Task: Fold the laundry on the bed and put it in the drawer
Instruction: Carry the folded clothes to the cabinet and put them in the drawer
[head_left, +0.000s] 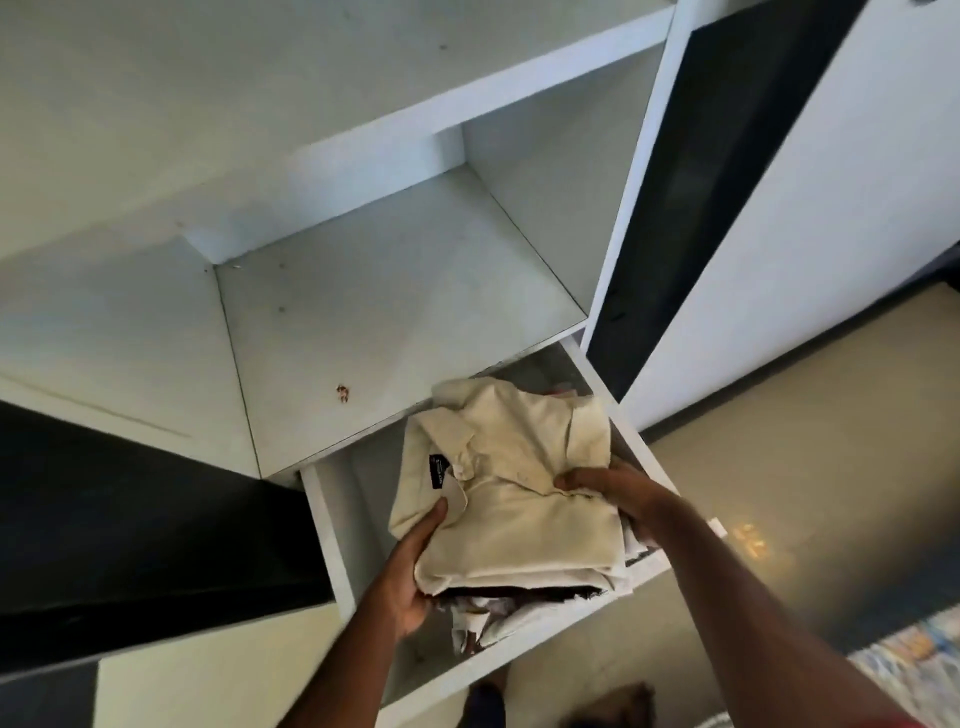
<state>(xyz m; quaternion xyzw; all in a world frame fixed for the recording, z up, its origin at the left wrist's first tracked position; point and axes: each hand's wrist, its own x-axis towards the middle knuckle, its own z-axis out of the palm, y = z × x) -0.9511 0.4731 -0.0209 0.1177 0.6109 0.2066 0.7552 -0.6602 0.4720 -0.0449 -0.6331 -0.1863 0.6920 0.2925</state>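
Note:
A folded cream polo shirt with a dark neck label tops a stack of folded laundry that includes white and dark patterned pieces. The stack hangs over the open white drawer at the bottom of a wardrobe. My left hand grips the stack's left side, thumb on top of the shirt and fingers underneath. My right hand grips the right side the same way, thumb pressing the shirt's top. More fabric shows at the drawer's back corner.
Bare white wardrobe shelves rise above the drawer. An open wardrobe door with a dark panel stands to the right. A dark surface lies left. Beige floor and a patterned rug corner are at right.

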